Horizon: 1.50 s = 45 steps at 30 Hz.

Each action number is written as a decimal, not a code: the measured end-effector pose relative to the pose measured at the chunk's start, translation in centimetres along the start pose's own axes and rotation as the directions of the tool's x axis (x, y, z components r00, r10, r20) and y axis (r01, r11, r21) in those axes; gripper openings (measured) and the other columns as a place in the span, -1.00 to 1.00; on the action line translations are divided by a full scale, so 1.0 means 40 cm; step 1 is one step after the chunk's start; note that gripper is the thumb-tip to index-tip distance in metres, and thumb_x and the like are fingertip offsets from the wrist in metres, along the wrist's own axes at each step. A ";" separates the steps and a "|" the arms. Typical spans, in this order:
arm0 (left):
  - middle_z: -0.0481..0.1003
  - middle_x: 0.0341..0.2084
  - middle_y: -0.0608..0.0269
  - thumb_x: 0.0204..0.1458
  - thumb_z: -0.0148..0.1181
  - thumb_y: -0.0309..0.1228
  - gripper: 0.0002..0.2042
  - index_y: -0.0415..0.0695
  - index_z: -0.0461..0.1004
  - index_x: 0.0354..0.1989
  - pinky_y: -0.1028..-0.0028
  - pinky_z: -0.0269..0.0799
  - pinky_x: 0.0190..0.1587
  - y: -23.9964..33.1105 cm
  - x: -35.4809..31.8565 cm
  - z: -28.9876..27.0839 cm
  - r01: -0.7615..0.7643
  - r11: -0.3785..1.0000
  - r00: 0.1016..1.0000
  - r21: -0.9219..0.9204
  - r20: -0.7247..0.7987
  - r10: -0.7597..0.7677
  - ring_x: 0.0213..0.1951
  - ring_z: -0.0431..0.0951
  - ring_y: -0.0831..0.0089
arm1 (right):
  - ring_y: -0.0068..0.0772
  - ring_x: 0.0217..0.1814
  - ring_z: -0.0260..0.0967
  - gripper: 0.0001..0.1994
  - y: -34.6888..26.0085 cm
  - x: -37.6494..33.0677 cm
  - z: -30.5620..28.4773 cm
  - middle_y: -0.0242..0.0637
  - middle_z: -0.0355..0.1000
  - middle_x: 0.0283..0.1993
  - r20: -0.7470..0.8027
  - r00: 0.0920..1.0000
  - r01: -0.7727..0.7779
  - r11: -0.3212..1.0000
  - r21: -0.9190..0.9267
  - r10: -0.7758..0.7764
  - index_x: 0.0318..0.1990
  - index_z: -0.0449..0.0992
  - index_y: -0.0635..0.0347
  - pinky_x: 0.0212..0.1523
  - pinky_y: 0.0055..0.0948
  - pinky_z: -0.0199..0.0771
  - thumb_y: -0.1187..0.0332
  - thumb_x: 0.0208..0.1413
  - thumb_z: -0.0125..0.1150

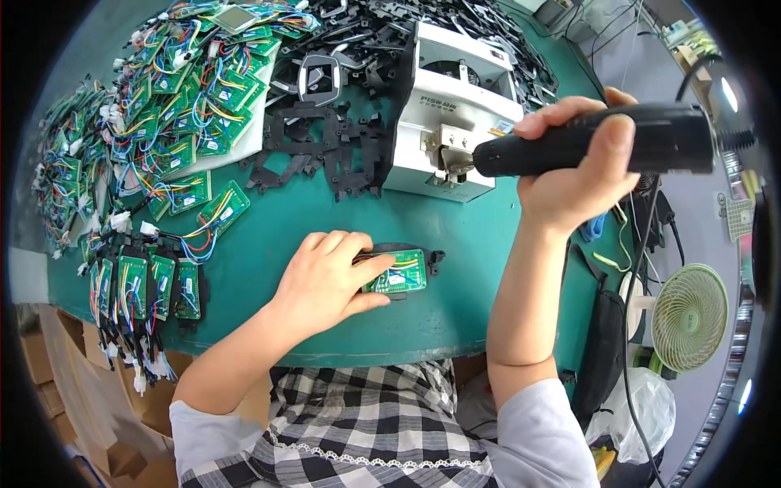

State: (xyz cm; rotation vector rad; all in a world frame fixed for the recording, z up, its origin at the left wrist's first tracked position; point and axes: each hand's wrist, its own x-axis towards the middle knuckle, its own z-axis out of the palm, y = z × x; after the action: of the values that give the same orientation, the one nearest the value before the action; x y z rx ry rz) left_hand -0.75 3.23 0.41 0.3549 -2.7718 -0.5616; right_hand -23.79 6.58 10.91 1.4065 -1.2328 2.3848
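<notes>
My right hand (573,167) is wrapped round a black electric screwdriver (667,138), held nearly level with its nose pointing left. The nose is at the metal outlet of a white screw feeder (411,150); whether the bit touches a screw there is hidden. On the green table, my left hand (325,276) has its thumb and fingers on the left end of a green circuit board (407,272) with coloured wires. That board lies in a black plastic bracket (437,260), partly covered by my fingers.
Wired circuit boards (175,122) are heaped at the back left. Several boards in brackets (133,285) overhang the left table edge. Loose black brackets (325,150) and a grey-rimmed frame (319,80) lie behind. A green fan (690,317) and a hanging cable (630,350) are at the right.
</notes>
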 end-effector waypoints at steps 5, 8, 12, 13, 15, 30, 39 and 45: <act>0.44 -0.24 0.28 -0.29 0.42 -0.14 -0.44 -0.08 0.49 -0.05 0.27 0.32 -0.06 -0.009 -0.005 0.017 -0.013 0.999 0.992 0.032 -0.123 0.017 -0.17 0.44 0.26 | -0.51 -0.72 0.32 -0.53 0.020 -0.011 0.018 -0.27 0.36 -0.68 0.050 0.998 -0.040 0.999 0.002 0.040 -0.15 0.28 0.38 -0.60 -0.59 0.32 0.09 0.09 0.23; 0.45 -0.24 0.29 -0.34 0.45 -0.16 -0.45 -0.10 0.52 -0.10 0.31 0.35 -0.12 -0.011 -0.003 0.016 0.039 0.999 0.995 -0.017 -0.091 -0.040 -0.19 0.45 0.29 | -0.41 -0.70 0.33 -0.51 0.020 -0.009 0.021 -0.16 0.37 -0.61 0.087 0.996 -0.034 0.999 -0.038 0.038 -0.07 0.25 0.39 -0.63 -0.47 0.41 0.09 0.12 0.18; 0.46 -0.24 0.31 -0.36 0.47 -0.20 -0.49 -0.11 0.54 -0.15 0.35 0.38 -0.18 -0.008 0.006 0.007 0.068 0.997 0.997 -0.036 -0.034 -0.070 -0.21 0.47 0.31 | -0.36 -0.69 0.34 -0.43 0.011 -0.023 0.032 -0.12 0.37 -0.59 0.070 0.997 -0.030 0.992 -0.121 0.039 -0.04 0.20 0.47 -0.63 -0.41 0.44 0.05 0.11 0.16; 0.46 -0.24 0.31 -0.36 0.47 -0.21 -0.50 -0.11 0.54 -0.16 0.34 0.37 -0.17 -0.009 0.006 0.008 0.073 0.996 0.996 -0.056 -0.039 -0.075 -0.21 0.47 0.31 | -0.36 -0.69 0.35 -0.42 0.007 -0.027 0.030 -0.12 0.37 -0.59 0.061 0.998 -0.025 0.991 -0.131 0.034 -0.04 0.19 0.48 -0.63 -0.41 0.43 0.05 0.11 0.16; 0.47 -0.25 0.32 -0.35 0.46 -0.22 -0.51 -0.11 0.55 -0.16 0.33 0.37 -0.15 -0.014 0.003 0.010 0.089 0.992 0.994 -0.093 -0.048 -0.094 -0.20 0.47 0.31 | -0.41 -0.68 0.35 -0.43 -0.006 -0.039 0.022 -0.18 0.38 -0.60 0.078 0.995 -0.048 0.994 -0.099 0.056 -0.06 0.22 0.49 -0.59 -0.47 0.41 0.06 0.10 0.18; 0.47 -0.25 0.28 -0.38 0.47 -0.28 -0.53 -0.09 0.54 -0.19 0.22 0.30 0.00 -0.014 0.005 0.004 0.061 0.994 0.987 -0.095 -0.139 -0.074 -0.16 0.47 0.27 | -0.39 -0.70 0.34 -0.35 -0.027 -0.141 -0.087 -0.17 0.37 -0.56 -0.064 0.934 -0.341 0.931 0.126 0.351 0.01 0.18 0.42 -0.66 -0.46 0.44 -0.02 0.06 0.23; 0.46 -0.25 0.28 -0.34 0.45 -0.29 -0.54 -0.10 0.52 -0.17 0.10 0.30 0.12 -0.013 0.009 0.020 0.051 0.997 0.993 -0.066 -0.100 -0.057 -0.16 0.48 0.27 | -0.50 -0.66 0.35 -0.38 -0.029 -0.169 -0.047 -0.22 0.40 -0.58 0.040 0.945 -0.326 0.944 0.044 0.325 -0.02 0.20 0.52 -0.61 -0.58 0.37 0.10 0.04 0.27; 0.45 -0.24 0.26 -0.34 0.46 -0.31 -0.53 -0.12 0.51 -0.16 0.10 0.33 0.13 -0.010 0.007 0.023 0.050 0.997 0.993 -0.062 -0.102 -0.056 -0.15 0.48 0.25 | -0.55 -0.63 0.36 -0.41 -0.026 -0.182 -0.040 -0.26 0.42 -0.56 0.065 0.941 -0.335 0.941 0.042 0.332 -0.01 0.24 0.49 -0.60 -0.61 0.34 0.11 0.04 0.28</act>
State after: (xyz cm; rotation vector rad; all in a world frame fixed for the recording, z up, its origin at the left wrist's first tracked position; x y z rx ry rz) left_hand -1.23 3.12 -0.51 0.4331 -2.6473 -0.6196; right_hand -20.28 10.48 5.51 1.3845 -1.5459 2.6253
